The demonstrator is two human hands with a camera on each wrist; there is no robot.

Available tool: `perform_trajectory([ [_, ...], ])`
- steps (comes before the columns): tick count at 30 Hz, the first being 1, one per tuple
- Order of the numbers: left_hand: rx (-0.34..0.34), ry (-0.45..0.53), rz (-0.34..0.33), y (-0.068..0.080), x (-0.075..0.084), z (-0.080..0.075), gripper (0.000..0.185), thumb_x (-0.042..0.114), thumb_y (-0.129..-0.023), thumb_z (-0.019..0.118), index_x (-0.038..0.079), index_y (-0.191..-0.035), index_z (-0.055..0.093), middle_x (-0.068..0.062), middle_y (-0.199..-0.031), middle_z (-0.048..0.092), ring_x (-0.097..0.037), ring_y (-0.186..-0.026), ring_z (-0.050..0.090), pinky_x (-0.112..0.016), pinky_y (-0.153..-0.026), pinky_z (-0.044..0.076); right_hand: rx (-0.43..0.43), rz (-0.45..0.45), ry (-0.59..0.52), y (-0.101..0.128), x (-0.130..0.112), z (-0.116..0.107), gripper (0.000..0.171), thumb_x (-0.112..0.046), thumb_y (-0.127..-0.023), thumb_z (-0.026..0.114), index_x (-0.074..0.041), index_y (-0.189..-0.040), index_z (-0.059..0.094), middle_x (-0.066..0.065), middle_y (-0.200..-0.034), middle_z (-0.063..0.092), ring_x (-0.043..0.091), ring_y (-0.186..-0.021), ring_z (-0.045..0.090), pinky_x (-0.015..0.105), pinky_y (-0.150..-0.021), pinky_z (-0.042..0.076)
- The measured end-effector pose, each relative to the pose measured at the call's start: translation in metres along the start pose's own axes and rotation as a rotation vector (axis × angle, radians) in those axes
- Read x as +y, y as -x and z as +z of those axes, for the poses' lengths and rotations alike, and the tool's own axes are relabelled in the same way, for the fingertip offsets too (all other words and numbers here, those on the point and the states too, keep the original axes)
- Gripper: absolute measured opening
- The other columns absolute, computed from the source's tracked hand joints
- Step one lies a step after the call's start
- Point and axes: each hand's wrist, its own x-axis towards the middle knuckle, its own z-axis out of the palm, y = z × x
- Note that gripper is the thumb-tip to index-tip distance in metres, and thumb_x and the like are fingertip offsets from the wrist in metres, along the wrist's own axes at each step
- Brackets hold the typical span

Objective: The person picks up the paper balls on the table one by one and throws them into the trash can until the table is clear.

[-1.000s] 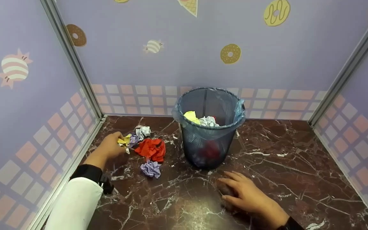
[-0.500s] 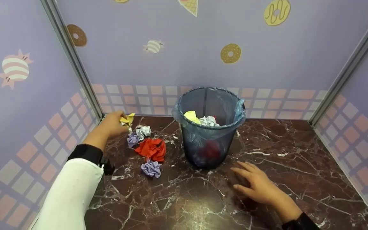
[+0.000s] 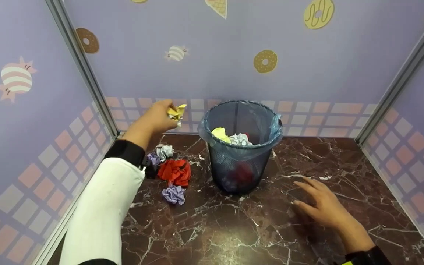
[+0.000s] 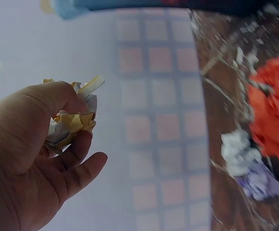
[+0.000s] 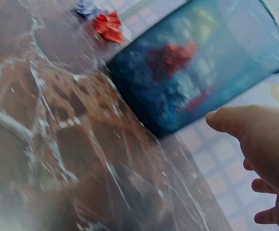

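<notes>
My left hand [image 3: 157,118] pinches a crumpled yellow and white paper ball [image 4: 74,126] between thumb and fingers, raised above the table to the left of the bin. The mesh trash bin [image 3: 236,165], lined with a clear bluish bag, stands upright near the back wall. Inside it lie a yellow crumpled paper [image 3: 220,134] and a white one [image 3: 240,139], with red showing through the mesh. To the right of the bin hovers my right hand [image 3: 322,202], holding nothing, its fingers spread.
On the table [image 3: 212,228], left of the bin, lie a red crumpled paper [image 3: 177,172], a white one [image 3: 165,152] and two purple ones, the nearer purple paper ball [image 3: 174,194] in front. Patterned walls close in the back and both sides.
My left hand has lifted the yellow paper ball off the table and carried it up and right toward the bin. The right hand has drawn away to the right.
</notes>
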Motion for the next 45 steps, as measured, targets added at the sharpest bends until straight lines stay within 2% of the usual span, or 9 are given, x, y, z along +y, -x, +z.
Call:
perform_trajectory([
  [4, 0.017, -0.048, 0.080, -0.012, 0.029, 0.004, 0.046, 0.006, -0.078, 0.074, 0.007, -0.120, 0.057, -0.013, -0.117, 0.061, -0.028, -0.098, 0.061, -0.038, -0.081, 0.058, 0.038, 0.032, 0.001, 0.008, 0.013, -0.011, 0.060, -0.037, -0.092, 0.076, -0.014, -0.145, 0.059, 0.026, -0.154, 0.048, 0.053, -0.140, 0.042, 0.079, -0.107, 0.033],
  [7, 0.026, -0.071, 0.134, -0.018, 0.049, 0.009, 0.044, 0.004, -0.076, 0.073, 0.006, -0.117, 0.058, -0.013, -0.116, 0.061, -0.026, -0.098, 0.059, -0.037, -0.080, 0.057, 0.030, 0.078, -0.006, 0.015, 0.024, -0.020, 0.061, -0.038, -0.093, 0.075, -0.014, -0.146, 0.057, 0.029, -0.155, 0.045, 0.057, -0.140, 0.038, 0.081, -0.106, 0.030],
  [13, -0.006, -0.134, 0.214, -0.028, 0.080, 0.020, 0.041, 0.004, -0.077, 0.069, 0.006, -0.117, 0.059, -0.014, -0.121, 0.060, -0.027, -0.106, 0.057, -0.038, -0.089, 0.055, 0.019, 0.161, -0.037, 0.030, 0.044, -0.034, 0.063, -0.040, -0.095, 0.072, -0.014, -0.149, 0.053, 0.033, -0.158, 0.038, 0.064, -0.140, 0.033, 0.086, -0.101, 0.026],
  [20, -0.003, -0.172, 0.244, -0.035, 0.103, 0.017, 0.042, 0.004, -0.078, 0.070, 0.006, -0.119, 0.058, -0.015, -0.124, 0.057, -0.027, -0.109, 0.055, -0.038, -0.090, 0.053, 0.094, 0.164, -0.080, 0.043, 0.060, -0.039, 0.060, -0.033, -0.092, 0.076, -0.009, -0.144, 0.058, 0.037, -0.154, 0.041, 0.066, -0.136, 0.036, 0.086, -0.099, 0.027],
  [23, -0.016, -0.166, 0.262, -0.034, 0.115, 0.019, 0.043, 0.006, -0.078, 0.073, 0.006, -0.119, 0.058, -0.015, -0.126, 0.057, -0.026, -0.110, 0.055, -0.037, -0.093, 0.054, 0.093, 0.177, -0.081, 0.046, 0.064, -0.041, 0.061, -0.032, -0.093, 0.076, -0.009, -0.146, 0.056, 0.038, -0.153, 0.040, 0.068, -0.135, 0.035, 0.087, -0.097, 0.029],
  [26, -0.034, -0.165, 0.283, -0.033, 0.127, 0.024, 0.043, 0.008, -0.079, 0.075, 0.006, -0.119, 0.059, -0.015, -0.128, 0.056, -0.025, -0.112, 0.055, -0.036, -0.094, 0.053, 0.103, 0.184, -0.078, 0.049, 0.067, -0.042, 0.061, -0.031, -0.093, 0.076, -0.009, -0.146, 0.056, 0.038, -0.153, 0.041, 0.068, -0.134, 0.036, 0.086, -0.097, 0.030],
  [35, -0.068, -0.249, 0.357, -0.037, 0.159, 0.044, 0.043, 0.017, -0.083, 0.076, 0.007, -0.121, 0.059, -0.013, -0.129, 0.058, -0.024, -0.110, 0.054, -0.038, -0.097, 0.050, 0.142, 0.177, -0.087, 0.053, 0.073, -0.042, 0.061, -0.027, -0.091, 0.078, -0.007, -0.144, 0.057, 0.039, -0.149, 0.044, 0.067, -0.131, 0.038, 0.084, -0.099, 0.028],
  [40, -0.074, -0.274, 0.365, -0.039, 0.168, 0.050, 0.041, 0.017, -0.083, 0.073, 0.010, -0.121, 0.059, -0.009, -0.127, 0.059, -0.022, -0.108, 0.054, -0.036, -0.094, 0.050, 0.146, 0.178, -0.090, 0.054, 0.074, -0.041, 0.060, -0.027, -0.090, 0.078, -0.008, -0.144, 0.058, 0.038, -0.150, 0.044, 0.066, -0.132, 0.038, 0.083, -0.101, 0.028],
  [45, -0.074, -0.284, 0.370, -0.039, 0.169, 0.051, 0.042, 0.019, -0.084, 0.075, 0.010, -0.121, 0.060, -0.009, -0.126, 0.060, -0.022, -0.107, 0.055, -0.037, -0.094, 0.050, 0.130, 0.184, -0.093, 0.056, 0.074, -0.040, 0.062, -0.028, -0.092, 0.077, -0.005, -0.145, 0.056, 0.040, -0.150, 0.042, 0.068, -0.131, 0.037, 0.085, -0.100, 0.026],
])
